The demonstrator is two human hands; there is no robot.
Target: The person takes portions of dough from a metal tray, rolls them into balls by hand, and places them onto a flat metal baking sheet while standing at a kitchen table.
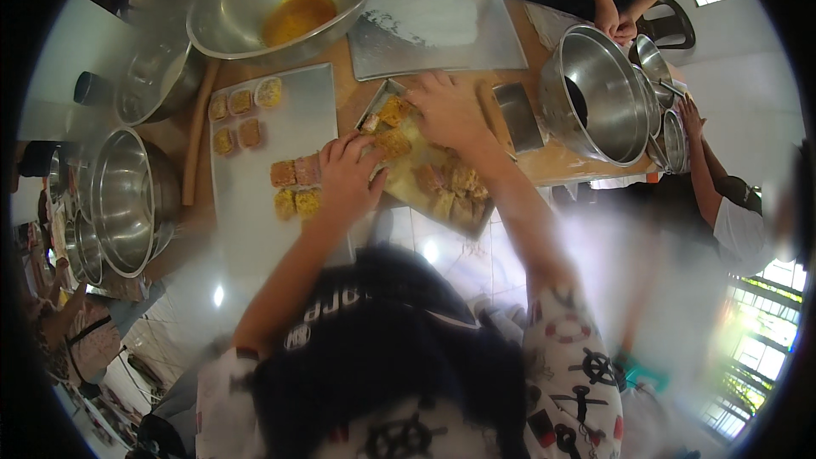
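Observation:
A shallow metal tray (401, 172) lies slanted near the table's front edge, with yellow-coated food pieces (393, 144) at its far end and a heap of paler, battered-looking pieces (456, 193) at its near end. Over the far end reaches my right hand (448, 112), its fingers apart beside a yellow-coated piece. My left hand (347, 180) rests palm down between this tray and a pale flat tray (255, 132), fingers spread, and hides part of the row of coated blocks (284, 173) there. More small coated blocks (242, 103) sit farther back on the pale tray.
A large steel bowl with orange liquid (299, 20) stands at the back, beside a tray of white powder (425, 17). Steel bowls (123, 201) are at the left, and another large one (616, 85) at the right. A wooden rod (197, 136) edges the pale tray. Other people's hands (616, 24) are across the table.

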